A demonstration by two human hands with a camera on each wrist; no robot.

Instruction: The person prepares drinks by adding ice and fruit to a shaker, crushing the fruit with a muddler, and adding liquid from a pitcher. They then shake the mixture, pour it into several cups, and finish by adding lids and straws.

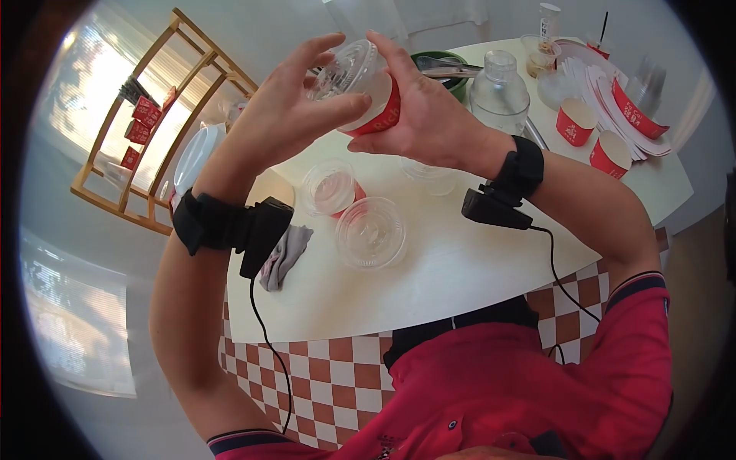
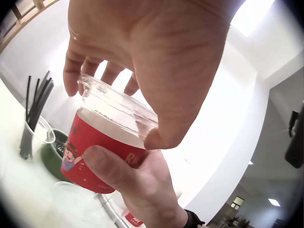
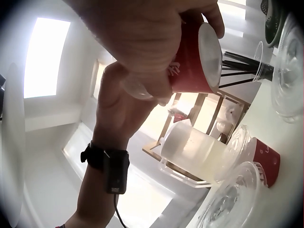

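Both hands are raised over the far side of the table around one cup (image 1: 387,110) with a red printed wrap and a clear upper part. My right hand (image 1: 441,119) grips the cup by its wrap, thumb across the print in the left wrist view. A clear domed plastic lid (image 1: 346,67) sits at the cup's mouth. My left hand (image 1: 280,103) holds this lid from above; in the left wrist view its thumb (image 2: 164,135) presses the near rim and its fingers reach the far rim. The right wrist view shows the cup's pale underside (image 3: 210,57), tilted.
On the table are a loose clear lid (image 1: 372,234), another red-wrapped cup (image 1: 333,190) with a clear lid, and a grey cloth (image 1: 284,257). A clear shaker-like bottle (image 1: 500,96), a green bowl (image 1: 462,86) and red paper cups (image 1: 575,123) stand at the back right.
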